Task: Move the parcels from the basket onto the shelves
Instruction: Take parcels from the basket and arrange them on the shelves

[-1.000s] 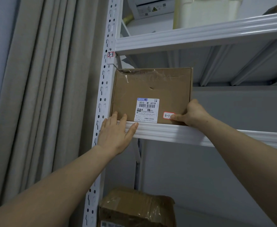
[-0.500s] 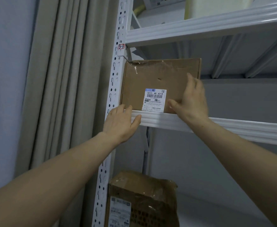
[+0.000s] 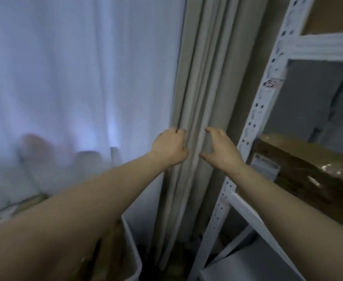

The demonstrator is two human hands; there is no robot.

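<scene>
The view is blurred by motion. My left hand (image 3: 170,148) hangs in the air in front of the curtain, fingers loosely curled, holding nothing. Just to its right, my right hand (image 3: 221,152) is empty too, with fingers and thumb spread apart. The white basket (image 3: 133,252) shows its rim at the bottom left under my left forearm, with brown parcels (image 3: 107,254) dimly seen inside. A cardboard parcel (image 3: 329,15) stands on the upper shelf at the top right corner. Another taped brown parcel (image 3: 308,179) with a white label lies on the shelf below.
The white perforated rack upright (image 3: 256,118) runs diagonally right of my hands. A beige curtain (image 3: 199,78) hangs behind them, with a sheer white curtain (image 3: 75,78) filling the left. A lower shelf board (image 3: 253,262) sits at the bottom right.
Both hands have let go of the parcel and the shelf edge and pulled back. The view has swung left and down, so the basket now shows and the shelved parcel sits at the top right.
</scene>
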